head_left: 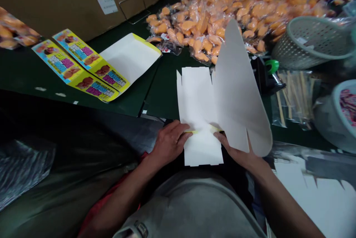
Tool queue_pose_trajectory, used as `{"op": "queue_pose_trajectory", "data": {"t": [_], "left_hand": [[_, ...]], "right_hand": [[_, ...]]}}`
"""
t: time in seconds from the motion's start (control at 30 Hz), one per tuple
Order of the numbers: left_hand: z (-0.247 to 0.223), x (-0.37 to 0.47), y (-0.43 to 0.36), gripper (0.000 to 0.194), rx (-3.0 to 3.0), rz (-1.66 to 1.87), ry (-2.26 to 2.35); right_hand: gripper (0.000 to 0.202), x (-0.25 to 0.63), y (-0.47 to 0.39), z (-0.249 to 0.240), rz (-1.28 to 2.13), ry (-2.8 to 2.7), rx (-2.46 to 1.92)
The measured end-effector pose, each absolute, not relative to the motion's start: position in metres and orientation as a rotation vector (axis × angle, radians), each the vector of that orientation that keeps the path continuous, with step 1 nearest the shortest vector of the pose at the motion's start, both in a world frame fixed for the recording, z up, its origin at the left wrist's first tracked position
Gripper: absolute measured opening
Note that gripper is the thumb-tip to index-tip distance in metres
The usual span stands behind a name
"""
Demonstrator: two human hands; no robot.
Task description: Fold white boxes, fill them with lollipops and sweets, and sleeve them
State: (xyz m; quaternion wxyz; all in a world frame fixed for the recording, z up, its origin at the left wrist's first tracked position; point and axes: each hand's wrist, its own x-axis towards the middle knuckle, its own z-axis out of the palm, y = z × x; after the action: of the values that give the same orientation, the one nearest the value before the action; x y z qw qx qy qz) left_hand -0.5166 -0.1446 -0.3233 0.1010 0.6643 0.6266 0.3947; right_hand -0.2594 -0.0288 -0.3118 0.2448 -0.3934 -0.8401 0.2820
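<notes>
A white cardboard box blank lies partly folded at the table's front edge, plain side up. Its large curved panel stands up on the right, and small slit tabs show at the far end. At the near left edge, my left hand grips the cardboard with thumb on top along a crease. My right hand pinches the opposite end of that crease, its fingers partly hidden beneath the side panel. Thin yellow strips show at the crease beside both thumbs. The near flap hangs toward my body.
Printed yellow box blanks lie left. Many wrapped orange pieces cover the back. On the right are a perforated basket, a tape dispenser, bagged wooden sticks and a tub. More white blanks sit lower right.
</notes>
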Motion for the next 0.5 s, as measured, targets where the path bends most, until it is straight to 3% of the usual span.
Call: {"op": "queue_pose_trajectory", "data": {"t": [0.13,0.33,0.5], "left_hand": [[-0.318,-0.528,-0.134,0.022,1.986,0.975,1.798],[-0.329,-0.534,-0.116,0.013,1.883,1.294,1.795],[-0.332,-0.525,-0.111,0.018,1.856,1.356,1.909]], "right_hand": [[0.034,-0.264,-0.016,-0.298,0.797,-2.331,-1.028],[0.035,-0.271,0.0,-0.304,0.647,-2.396,-1.008],[0.036,-0.279,-0.002,-0.321,0.433,-2.427,-1.097]]}}
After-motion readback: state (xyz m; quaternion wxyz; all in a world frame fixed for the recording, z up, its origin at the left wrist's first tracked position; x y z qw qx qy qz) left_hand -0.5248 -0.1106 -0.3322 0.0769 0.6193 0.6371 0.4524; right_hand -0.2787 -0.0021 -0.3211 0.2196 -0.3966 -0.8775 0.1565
